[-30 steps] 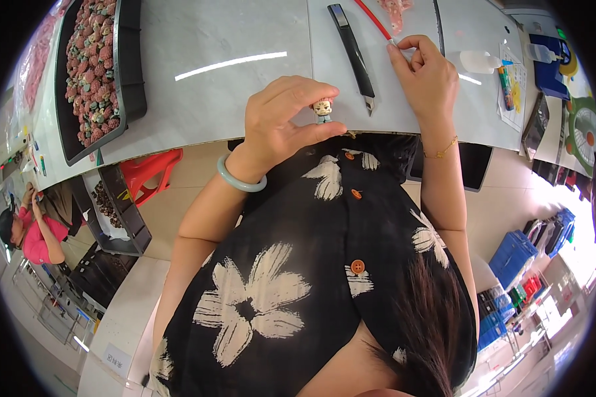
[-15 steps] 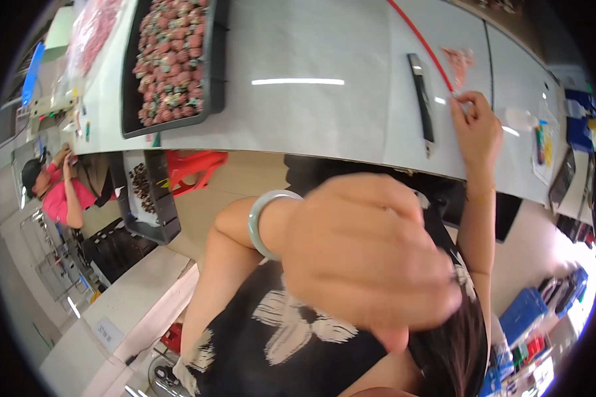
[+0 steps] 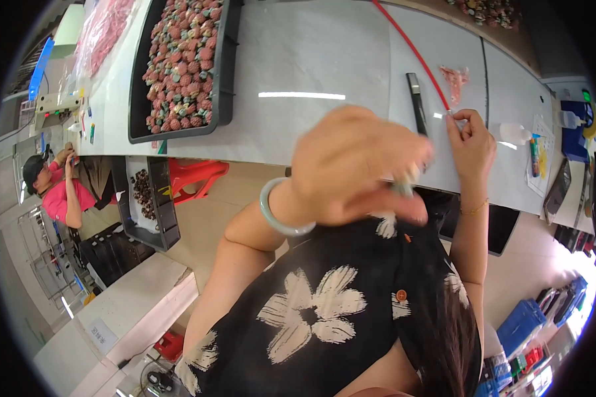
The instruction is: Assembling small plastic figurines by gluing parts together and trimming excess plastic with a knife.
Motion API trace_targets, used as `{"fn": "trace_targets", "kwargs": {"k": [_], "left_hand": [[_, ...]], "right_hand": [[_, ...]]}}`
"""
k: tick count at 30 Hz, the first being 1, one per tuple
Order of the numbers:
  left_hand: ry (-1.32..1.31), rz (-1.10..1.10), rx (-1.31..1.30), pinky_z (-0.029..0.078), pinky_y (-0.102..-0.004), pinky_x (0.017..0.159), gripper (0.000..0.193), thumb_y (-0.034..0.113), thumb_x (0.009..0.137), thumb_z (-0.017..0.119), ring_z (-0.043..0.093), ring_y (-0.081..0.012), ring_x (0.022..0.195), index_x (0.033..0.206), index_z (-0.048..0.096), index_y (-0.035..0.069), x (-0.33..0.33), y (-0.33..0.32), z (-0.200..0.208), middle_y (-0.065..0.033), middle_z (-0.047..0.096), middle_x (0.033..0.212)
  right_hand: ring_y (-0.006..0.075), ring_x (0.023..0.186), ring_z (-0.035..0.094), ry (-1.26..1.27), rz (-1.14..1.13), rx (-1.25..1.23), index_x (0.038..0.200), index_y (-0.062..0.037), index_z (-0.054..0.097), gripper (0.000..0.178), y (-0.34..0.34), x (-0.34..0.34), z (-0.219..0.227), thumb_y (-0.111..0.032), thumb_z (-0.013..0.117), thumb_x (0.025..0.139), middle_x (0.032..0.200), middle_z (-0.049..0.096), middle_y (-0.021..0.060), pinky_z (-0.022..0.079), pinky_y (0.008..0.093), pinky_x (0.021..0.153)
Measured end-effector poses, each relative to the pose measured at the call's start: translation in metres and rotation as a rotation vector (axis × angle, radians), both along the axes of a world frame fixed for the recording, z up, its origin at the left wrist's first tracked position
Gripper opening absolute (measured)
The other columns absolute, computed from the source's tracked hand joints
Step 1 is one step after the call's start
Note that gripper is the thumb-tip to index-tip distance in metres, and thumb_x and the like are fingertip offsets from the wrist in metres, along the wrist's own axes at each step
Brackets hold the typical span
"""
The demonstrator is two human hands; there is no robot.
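Observation:
My left hand (image 3: 361,169), with a pale green bangle at the wrist, is raised over the table's near edge. Its thumb and fingers close on a small, blurred pale green and pinkish piece (image 3: 406,183), its kind unclear. On the table at the right, my right hand (image 3: 472,142) pinches the lower end of a thin red cord (image 3: 414,49). Between the hands lies a slim black tool (image 3: 416,99), partly hidden behind my left hand. Beside the cord's end is a small clear bag of pink bits (image 3: 455,83).
A dark tray (image 3: 226,73) heaped with knobbly pink and greenish pieces stands left on the white table (image 3: 298,59). Right of my right hand are a white bottle (image 3: 514,133) and coloured tubes. Far left, a person in pink (image 3: 63,198) works near another dark bin (image 3: 169,228).
My left hand has moved up and away from my body toward the table, and the small piece in its fingers now shows. My right hand still pinches the red cord.

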State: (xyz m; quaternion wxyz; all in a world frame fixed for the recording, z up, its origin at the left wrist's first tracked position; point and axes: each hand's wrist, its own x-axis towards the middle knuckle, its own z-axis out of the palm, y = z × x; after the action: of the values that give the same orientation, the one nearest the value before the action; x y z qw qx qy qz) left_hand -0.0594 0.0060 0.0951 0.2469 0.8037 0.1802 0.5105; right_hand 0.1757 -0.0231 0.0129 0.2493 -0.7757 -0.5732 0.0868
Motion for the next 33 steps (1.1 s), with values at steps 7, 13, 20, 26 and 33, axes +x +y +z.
{"fn": "trace_targets", "kwargs": {"k": [7, 13, 20, 26, 33], "left_hand": [[0.032, 0.099, -0.023, 0.044, -0.0227, 0.055, 0.036, 0.027, 0.072, 0.069, 0.055, -0.0165, 0.062, 0.089, 0.058, -0.002, 0.036, 0.005, -0.046, -0.0083, 0.06, 0.072], [0.021, 0.098, -0.092, 0.042, -0.0253, 0.057, 0.035, 0.023, 0.068, 0.072, 0.054, -0.0177, 0.06, 0.09, 0.058, 0.0, 0.058, -0.001, -0.046, -0.0074, 0.06, 0.072], [-0.005, 0.028, -0.166, 0.039, -0.027, 0.057, 0.037, 0.023, 0.064, 0.074, 0.052, -0.0179, 0.058, 0.089, 0.058, 0.001, 0.066, -0.009, -0.045, -0.0063, 0.059, 0.073], [-0.035, -0.001, -0.259, 0.04, -0.0267, 0.057, 0.039, 0.025, 0.064, 0.073, 0.053, -0.0178, 0.059, 0.089, 0.058, 0.0, 0.065, -0.016, -0.043, -0.006, 0.058, 0.07], [-0.524, -0.365, -1.038, 0.043, -0.0274, 0.062, 0.047, 0.038, 0.077, 0.062, 0.053, -0.0147, 0.061, 0.101, 0.052, -0.001, 0.07, -0.031, -0.044, -0.0071, 0.056, 0.078]], "right_hand": [[0.0144, 0.042, 0.032, 0.021, 0.02, -0.014, 0.077, -0.0089, 0.056, 0.017, -0.001, 0.019, 0.005, -0.024, 0.064, 0.075, 0.047, 0.03, 0.0014, 0.028, 0.0295, 0.044], [0.0147, 0.042, 0.035, 0.024, 0.044, 0.017, 0.076, -0.0095, 0.056, 0.017, -0.001, 0.036, 0.003, -0.024, 0.065, 0.074, 0.047, 0.031, 0.0005, 0.029, 0.0294, 0.043], [0.0139, 0.042, 0.035, 0.033, 0.036, 0.023, 0.076, -0.0096, 0.057, 0.016, -0.004, 0.04, 0.0, -0.024, 0.065, 0.074, 0.047, 0.031, 0.0001, 0.029, 0.0287, 0.043], [0.0134, 0.042, 0.035, 0.033, 0.041, 0.019, 0.076, -0.0094, 0.057, 0.016, -0.005, 0.04, -0.001, -0.023, 0.065, 0.074, 0.047, 0.031, 0.0, 0.03, 0.0282, 0.043], [0.0126, 0.042, 0.034, 0.035, 0.037, 0.025, 0.075, -0.0088, 0.057, 0.017, -0.006, 0.04, -0.003, -0.023, 0.065, 0.074, 0.047, 0.03, 0.0002, 0.029, 0.0277, 0.043]]}}
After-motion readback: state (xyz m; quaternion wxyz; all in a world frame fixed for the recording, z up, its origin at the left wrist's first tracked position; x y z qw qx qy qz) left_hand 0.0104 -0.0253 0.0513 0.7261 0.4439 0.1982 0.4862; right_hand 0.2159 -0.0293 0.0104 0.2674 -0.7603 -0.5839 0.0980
